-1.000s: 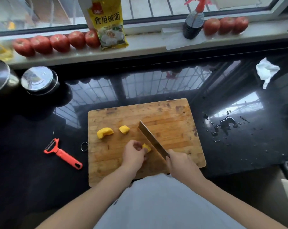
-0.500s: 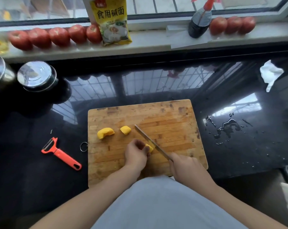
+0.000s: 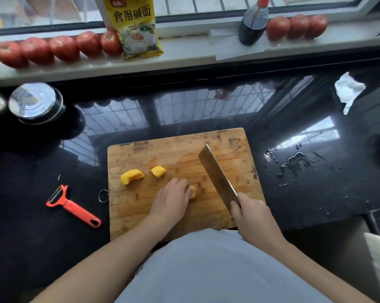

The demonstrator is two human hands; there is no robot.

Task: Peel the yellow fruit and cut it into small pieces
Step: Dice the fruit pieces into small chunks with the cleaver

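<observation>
On the wooden cutting board [image 3: 228, 147] lie two peeled yellow fruit pieces, a curved one [image 3: 131, 176] at the left and a smaller chunk [image 3: 158, 171] beside it. My left hand [image 3: 171, 199] presses down on a third yellow piece [image 3: 192, 191], mostly hidden under the fingers. My right hand [image 3: 250, 215] grips the handle of a cleaver [image 3: 217, 178]. Its blade slants up over the board, to the right of the held piece and apart from it.
An orange peeler [image 3: 73, 206] lies on the black counter left of the board. A water puddle [image 3: 294, 162] and a crumpled tissue [image 3: 348, 90] sit to the right. Steel pots [image 3: 34, 103] stand at far left. Tomatoes [image 3: 62, 48], a yellow packet [image 3: 134, 27] and a dark bottle [image 3: 253, 22] line the windowsill.
The cleaver has come off the yellow piece and swung to the right, its blade now tilted with the flat side showing. My left hand stays on the piece.
</observation>
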